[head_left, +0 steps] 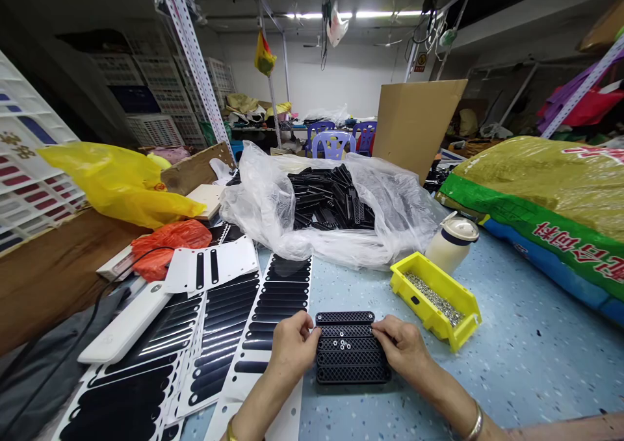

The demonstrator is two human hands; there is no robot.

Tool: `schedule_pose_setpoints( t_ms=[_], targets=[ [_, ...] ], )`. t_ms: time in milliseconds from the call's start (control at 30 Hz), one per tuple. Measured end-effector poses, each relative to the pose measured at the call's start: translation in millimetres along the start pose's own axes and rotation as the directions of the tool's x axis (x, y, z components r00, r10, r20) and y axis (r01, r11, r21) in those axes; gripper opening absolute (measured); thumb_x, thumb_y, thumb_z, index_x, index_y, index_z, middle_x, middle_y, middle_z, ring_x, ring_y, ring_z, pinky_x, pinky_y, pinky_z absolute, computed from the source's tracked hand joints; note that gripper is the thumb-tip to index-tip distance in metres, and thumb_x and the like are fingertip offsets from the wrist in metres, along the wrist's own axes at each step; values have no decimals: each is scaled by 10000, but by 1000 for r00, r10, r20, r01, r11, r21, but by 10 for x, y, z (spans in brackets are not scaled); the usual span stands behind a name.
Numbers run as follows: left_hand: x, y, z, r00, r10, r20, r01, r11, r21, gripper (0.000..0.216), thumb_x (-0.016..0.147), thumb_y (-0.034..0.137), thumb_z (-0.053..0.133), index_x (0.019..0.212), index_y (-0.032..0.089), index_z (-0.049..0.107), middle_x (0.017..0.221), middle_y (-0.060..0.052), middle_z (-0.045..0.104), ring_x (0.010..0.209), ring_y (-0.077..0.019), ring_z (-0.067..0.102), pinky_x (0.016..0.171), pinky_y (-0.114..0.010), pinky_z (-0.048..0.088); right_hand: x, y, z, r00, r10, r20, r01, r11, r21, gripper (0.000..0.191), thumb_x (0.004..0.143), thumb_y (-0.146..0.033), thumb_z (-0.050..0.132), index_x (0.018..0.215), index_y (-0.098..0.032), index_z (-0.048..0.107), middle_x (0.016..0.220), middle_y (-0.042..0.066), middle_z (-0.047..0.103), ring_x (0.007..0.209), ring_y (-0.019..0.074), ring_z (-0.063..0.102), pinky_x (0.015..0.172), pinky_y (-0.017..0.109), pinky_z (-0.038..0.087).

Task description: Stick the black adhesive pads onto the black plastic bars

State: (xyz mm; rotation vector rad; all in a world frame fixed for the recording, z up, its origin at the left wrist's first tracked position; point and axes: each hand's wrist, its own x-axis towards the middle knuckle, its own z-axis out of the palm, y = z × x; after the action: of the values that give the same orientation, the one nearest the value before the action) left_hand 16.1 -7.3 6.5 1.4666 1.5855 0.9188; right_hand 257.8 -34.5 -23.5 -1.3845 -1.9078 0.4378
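Observation:
Several black plastic strips with a diamond lattice (353, 356) lie side by side in a flat block on the blue speckled table. My left hand (293, 342) pinches the left end of a strip near the top of the block, thumb against forefinger. At the opposite end, my right hand (400, 342) closes its fingertips on the strip's right tip. Several small silvery nuts (342, 345) sit loose on the lattice between my hands. The farthest strip (345, 318) lies just beyond my fingertips.
To the right stands a yellow bin (455, 337) of small metal parts, with a cream lidded cup (451, 246) behind it. Sheets of black stickers (277, 298) cover the left. Ahead, a clear plastic bag (336, 249) holds many black strips. A large sack (546, 201) lies right.

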Motion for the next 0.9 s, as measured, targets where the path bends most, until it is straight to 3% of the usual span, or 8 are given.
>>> schedule_pose_setpoints(
  t_ms=[67, 133, 333, 533, 600, 767, 900],
  targets=[
    [-28, -7, -13, 992, 126, 0, -125, 981, 147, 62, 679, 212, 635, 660, 205, 694, 501, 22, 605, 510, -153, 567, 531, -252, 383, 1, 4, 2, 1000, 2, 2, -2, 1000, 0, 270, 886, -226, 471, 781, -177, 715, 685, 56, 693, 638, 189, 674, 611, 292, 514],
    [-41, -13, -26, 978, 206, 36, -209, 947, 245, 160, 728, 205, 591, 738, 218, 751, 592, -11, 693, 587, -188, 630, 598, -283, 427, 2, 5, 1, 1000, 3, 4, -3, 1000, -1, 268, 884, -229, 475, 776, -182, 716, 678, 52, 690, 634, 186, 671, 609, 290, 512],
    [-32, -60, -37, 973, 227, 37, -229, 950, 213, 201, 744, 187, 601, 733, 264, 787, 743, -41, 777, 727, -246, 714, 686, -317, 491, 1, -15, -9, 1000, 20, 14, -20, 1000, -1, 271, 883, -222, 473, 786, -182, 722, 684, 53, 691, 640, 186, 667, 619, 296, 514],
    [-80, -80, -33, 926, 377, 33, -375, 902, 215, 227, 762, 162, 587, 648, 249, 763, 654, -61, 727, 623, -210, 665, 626, -283, 476, 8, -25, -21, 1000, 24, 21, -23, 1000, -6, 276, 889, -227, 469, 778, -191, 720, 688, 51, 691, 644, 185, 665, 622, 291, 514],
    [-73, -49, -40, 932, 361, 32, -360, 914, 188, 228, 766, 169, 582, 638, 239, 758, 649, -56, 724, 616, -203, 658, 608, -275, 467, 10, -25, -27, 999, 23, 26, -22, 1000, -9, 279, 892, -227, 469, 780, -188, 721, 689, 53, 691, 644, 187, 666, 623, 293, 514],
    [-2, -25, -55, 987, 135, 85, -133, 991, -33, 184, 752, 239, 618, 686, 231, 790, 716, -35, 779, 701, -228, 713, 634, -285, 514, 13, -24, -37, 1000, 13, 27, -12, 1000, -24, 274, 887, -224, 469, 798, -186, 725, 709, 58, 703, 664, 192, 675, 632, 295, 516],
    [14, -78, -54, 989, 115, 87, -108, 990, -90, 160, 720, 248, 654, 747, 242, 812, 787, -39, 797, 778, -245, 737, 724, -316, 553, 14, -19, -37, 1000, 9, 22, -8, 1000, -16, 274, 883, -225, 471, 799, -187, 729, 705, 57, 704, 658, 188, 675, 624, 288, 514]
  ],
)
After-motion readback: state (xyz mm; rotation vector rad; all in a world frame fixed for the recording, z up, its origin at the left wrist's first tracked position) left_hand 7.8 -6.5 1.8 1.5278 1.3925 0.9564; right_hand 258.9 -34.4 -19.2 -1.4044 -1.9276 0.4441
